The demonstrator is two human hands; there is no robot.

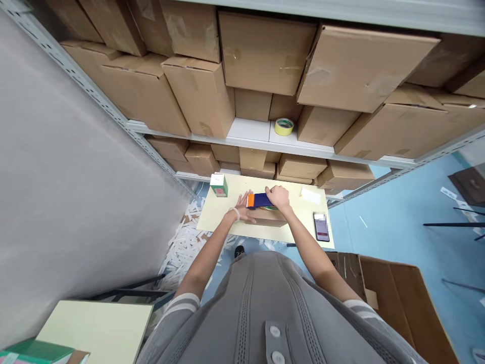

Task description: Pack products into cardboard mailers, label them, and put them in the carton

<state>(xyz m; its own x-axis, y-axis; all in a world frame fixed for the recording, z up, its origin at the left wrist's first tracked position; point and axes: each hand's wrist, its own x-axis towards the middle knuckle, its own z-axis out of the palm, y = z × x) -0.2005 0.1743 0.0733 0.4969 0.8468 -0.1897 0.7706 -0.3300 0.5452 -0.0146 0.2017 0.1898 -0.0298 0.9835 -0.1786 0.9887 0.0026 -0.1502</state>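
A closed cardboard box [267, 218] lies on the pale yellow table [222, 217] in front of me. My right hand [278, 196] is wrapped round a dark blue tape dispenser [262, 200] with an orange front end, held over the top of the box. Part of a tape roll shows beneath the dispenser. My left hand [243, 208] lies against the left end of the box, fingers spread, close to the dispenser's orange end. A small green and white box [219, 185] stands at the table's back left. On the right lies a phone [321, 226] with its screen lit.
Behind the table, shelves [212, 141] hold several cardboard boxes [265, 50] and a yellow tape roll [284, 127]. A white paper [310, 195] rests at the table's back right. Paper scraps [182, 247] litter the floor at left. A large open carton [401, 298] stands lower right.
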